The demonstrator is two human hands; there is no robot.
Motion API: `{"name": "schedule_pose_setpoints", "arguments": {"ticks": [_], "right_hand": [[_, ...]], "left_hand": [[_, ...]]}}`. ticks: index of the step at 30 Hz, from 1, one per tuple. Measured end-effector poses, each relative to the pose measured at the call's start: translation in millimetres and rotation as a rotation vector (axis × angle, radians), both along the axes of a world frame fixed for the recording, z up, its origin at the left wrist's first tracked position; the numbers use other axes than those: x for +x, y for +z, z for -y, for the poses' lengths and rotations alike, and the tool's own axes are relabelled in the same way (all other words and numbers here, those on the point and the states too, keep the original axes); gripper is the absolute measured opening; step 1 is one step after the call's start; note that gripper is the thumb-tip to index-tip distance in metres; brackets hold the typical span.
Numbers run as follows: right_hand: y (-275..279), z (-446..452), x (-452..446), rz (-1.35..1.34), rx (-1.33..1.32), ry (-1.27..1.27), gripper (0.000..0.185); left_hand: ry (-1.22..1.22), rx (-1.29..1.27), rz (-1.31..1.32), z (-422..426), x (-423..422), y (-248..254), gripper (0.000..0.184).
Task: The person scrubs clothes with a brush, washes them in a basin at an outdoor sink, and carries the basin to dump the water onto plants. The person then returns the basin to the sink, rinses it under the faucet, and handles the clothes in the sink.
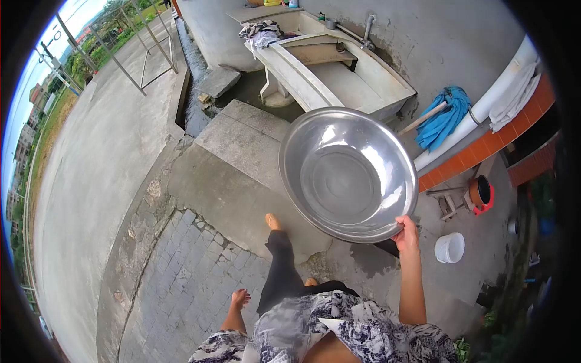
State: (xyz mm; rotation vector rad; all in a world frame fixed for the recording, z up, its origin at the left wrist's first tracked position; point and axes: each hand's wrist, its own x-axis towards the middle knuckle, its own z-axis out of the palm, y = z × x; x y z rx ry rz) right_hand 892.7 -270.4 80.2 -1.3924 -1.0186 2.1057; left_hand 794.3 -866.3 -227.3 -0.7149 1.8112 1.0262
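Note:
My right hand [407, 235] grips the rim of a large, round, shiny metal basin [342, 181]. The basin is tilted so that its inside faces me, and nothing lies in it. My fingers wrap over the rim at its lower right. At my side, my left hand [241, 297] hangs low over the paving with its fingers loosely curled; it touches nothing that I can see. Beyond the basin stands a pale concrete wash sink [348, 85], with a bundle of patterned cloth [261, 33] on its far left edge.
A blue mop [445, 118] leans by a white pipe [439, 154] on the right. A white bucket [449, 248] stands on the ground near a low wooden stool [446, 202]. A concrete slab [242, 136] borders a water channel [195, 78] ahead. A metal tap [369, 30] is on the wall.

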Motion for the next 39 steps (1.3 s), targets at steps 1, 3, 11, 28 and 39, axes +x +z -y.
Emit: {"name": "schedule_pose_setpoints", "arguments": {"ticks": [1,3,11,28,39], "right_hand": [[-5,-19,-22,-0.029,-0.011,0.003,0.023],[5,-40,-79,-0.089,-0.03,-0.049,0.021],[32,-163,-262,-0.066,0.188,-0.237,0.01],[-91,-297,-439,0.282,0.213,-0.514,0.039],[-186,-301,-462,0.27,-0.236,-0.381,0.07]], "left_hand": [[0.004,0.017,-0.023,-12,-31,-6,0.035],[0.007,0.05,-0.059,-30,-91,-12,0.035],[-0.079,0.064,-0.247,-105,-349,7,0.035],[-0.117,0.067,-0.036,-282,-605,20,0.038],[-0.341,0.251,-0.92,-527,-799,146,0.022]]}}
